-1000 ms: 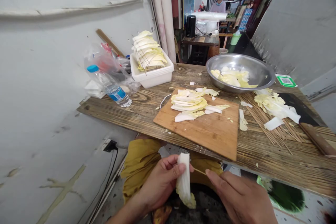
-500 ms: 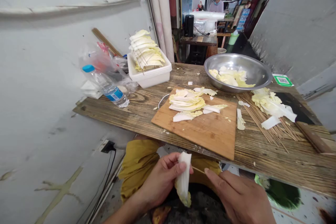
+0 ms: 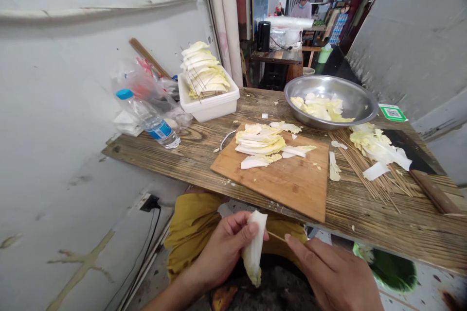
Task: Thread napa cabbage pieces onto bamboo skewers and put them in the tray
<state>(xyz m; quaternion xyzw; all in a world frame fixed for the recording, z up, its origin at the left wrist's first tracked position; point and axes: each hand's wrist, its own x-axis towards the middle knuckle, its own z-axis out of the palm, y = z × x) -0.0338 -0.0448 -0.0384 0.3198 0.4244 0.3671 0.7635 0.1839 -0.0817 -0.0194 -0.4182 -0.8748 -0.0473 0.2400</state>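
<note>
Over my lap, my left hand [image 3: 231, 240] pinches a strip of napa cabbage leaf [image 3: 254, 248], white stem end up and yellow tip hanging down. My right hand [image 3: 332, 267] is closed on a thin wooden skewer [image 3: 276, 236]. The skewer's far end meets the leaf beside my left fingers; whether it has gone through is hidden. Past my hands, more cut cabbage strips [image 3: 260, 141] lie piled on a wooden cutting board [image 3: 292, 189]. A white plastic tub [image 3: 211, 107] at the back left holds a stack of skewered cabbage leaves [image 3: 204, 70].
A steel bowl [image 3: 359, 102] with cabbage pieces stands at the back right. Loose skewers [image 3: 359, 167], cabbage scraps and a cleaver [image 3: 432, 192] lie at the right. A water bottle [image 3: 155, 126] leans near plastic bags on the left. Another person sits in the far room.
The cabbage strip's hanging tip has swung slightly to the left. Both hands keep almost the same place and grip.
</note>
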